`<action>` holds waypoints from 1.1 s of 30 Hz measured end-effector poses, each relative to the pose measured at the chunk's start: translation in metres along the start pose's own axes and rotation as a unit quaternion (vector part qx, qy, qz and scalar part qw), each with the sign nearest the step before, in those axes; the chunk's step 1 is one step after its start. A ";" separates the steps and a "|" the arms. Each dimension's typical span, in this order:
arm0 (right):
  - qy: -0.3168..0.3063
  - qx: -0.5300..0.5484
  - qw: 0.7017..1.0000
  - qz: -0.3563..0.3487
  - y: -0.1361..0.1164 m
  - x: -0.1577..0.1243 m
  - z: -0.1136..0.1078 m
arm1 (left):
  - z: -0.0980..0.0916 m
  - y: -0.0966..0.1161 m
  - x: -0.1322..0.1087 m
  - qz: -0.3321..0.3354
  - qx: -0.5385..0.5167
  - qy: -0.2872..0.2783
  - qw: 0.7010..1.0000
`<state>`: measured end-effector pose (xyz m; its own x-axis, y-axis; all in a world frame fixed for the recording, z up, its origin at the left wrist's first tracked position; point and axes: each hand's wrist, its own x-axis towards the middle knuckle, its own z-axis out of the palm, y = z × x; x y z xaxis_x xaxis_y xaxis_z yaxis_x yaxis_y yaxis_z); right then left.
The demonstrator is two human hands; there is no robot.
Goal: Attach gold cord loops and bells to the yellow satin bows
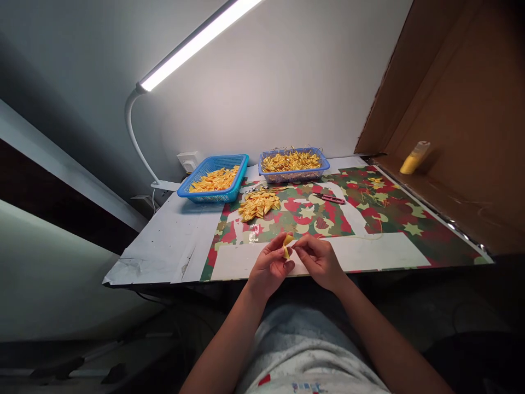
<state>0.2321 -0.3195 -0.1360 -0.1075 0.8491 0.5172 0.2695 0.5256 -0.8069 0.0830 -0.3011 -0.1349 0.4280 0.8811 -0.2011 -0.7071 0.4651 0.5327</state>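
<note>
Over the table's front edge, my left hand [269, 265] pinches a small yellow ribbon bow [287, 246] between thumb and fingers. Close against it on the right, my right hand [319, 260] is closed in a pinch on a thin needle-like thing, too small to make out clearly. A pale yellow thread [365, 238] trails from near my right hand across the table to the right. Beyond my hands lies a loose pile of yellow ribbon bows [259, 206]. Pink-handled thread snips [329, 198] rest farther back on the camouflage-patterned sheet [307, 212].
A blue basket [182, 191] of yellow bows stands at the back left. Beside it, another basket [293, 176] holds golden looped ribbon pieces. Yellow scraps [377, 186] lie at right, near a yellow thread spool [413, 158] on a cardboard ledge. A lit lamp [197, 46] arches overhead.
</note>
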 end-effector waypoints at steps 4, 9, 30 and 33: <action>0.001 0.005 1.000 -0.002 0.000 0.001 0.000 | 0.000 0.000 0.000 0.000 0.001 -0.003 1.000; -0.003 0.015 1.000 -0.001 0.001 0.001 0.000 | -0.002 0.000 0.001 0.000 0.012 -0.001 1.000; -0.043 0.043 0.998 0.032 0.001 0.002 -0.001 | -0.001 0.002 0.002 -0.023 0.041 -0.017 0.999; -0.043 0.045 0.998 0.028 0.001 0.002 -0.001 | -0.001 0.001 0.002 -0.018 0.039 -0.021 0.999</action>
<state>0.2331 -0.3171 -0.1353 -0.1764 0.8770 0.4469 0.1901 0.4758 -0.8588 0.0825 -0.2986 -0.1352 0.4766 0.8589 -0.1875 -0.6457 0.4867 0.5884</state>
